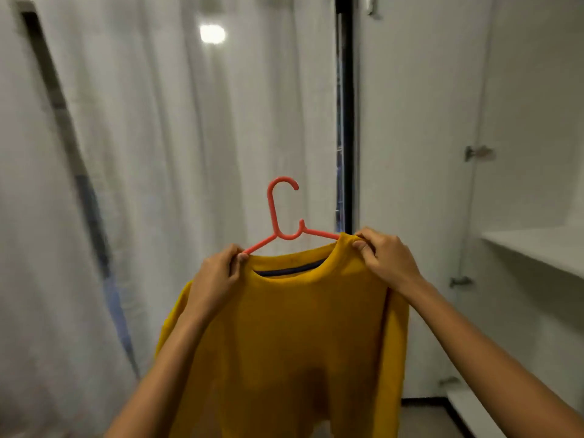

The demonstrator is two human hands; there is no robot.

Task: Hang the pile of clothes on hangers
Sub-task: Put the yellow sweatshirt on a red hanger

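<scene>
Mustard-yellow sweater (300,327) is held up mid-air, centre frame, w/ a coral plastic hanger (286,237) partly slipped into its neck. The collar's left edge, where a hanger arm enters, is pinched by the left hand (215,273). The right edge is pinched by the right hand (385,257), w/ fabric drawn over the other arm. Open room is seen above the curved hook and to the left, before a pleated white curtain (173,137). A dark vertical frame (346,121) stands behind. A white cupboard door (410,121) w/ a metal hinge (478,153) and a shelf (537,248) are seen at right. The fabric appears thick and soft.
</scene>
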